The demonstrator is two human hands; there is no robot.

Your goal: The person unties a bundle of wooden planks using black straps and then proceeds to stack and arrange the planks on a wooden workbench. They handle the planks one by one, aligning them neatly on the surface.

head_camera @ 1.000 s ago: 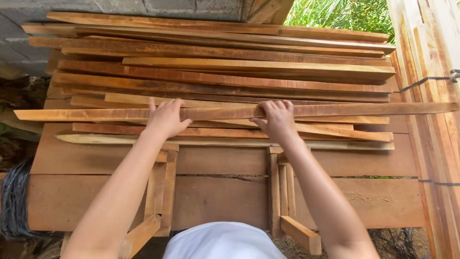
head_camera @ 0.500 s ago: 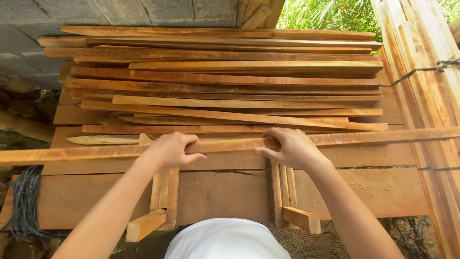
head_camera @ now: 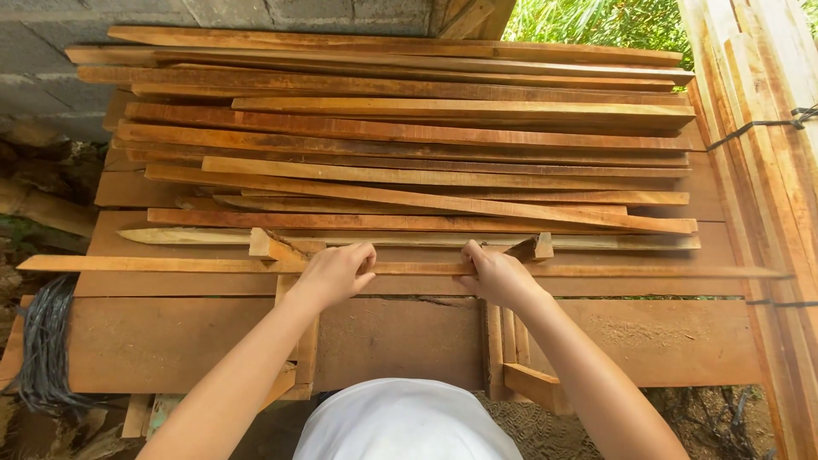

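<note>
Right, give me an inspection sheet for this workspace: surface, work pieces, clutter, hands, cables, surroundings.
Surface: wide plank bench, bare wood at the near edge.
Job's things: long thin wooden strip lying crosswise at the front, gripped near its middle.
Clutter: pile of wooden slats loosely stacked behind, some skewed; two short wood blocks beside the strip.
Hands: left hand and right hand both closed on the strip.
Cables: bundle of dark wire hanging at the left end; wire tie around the boards on the right.
Surroundings: block wall behind, upright boards right, foliage beyond.
</note>
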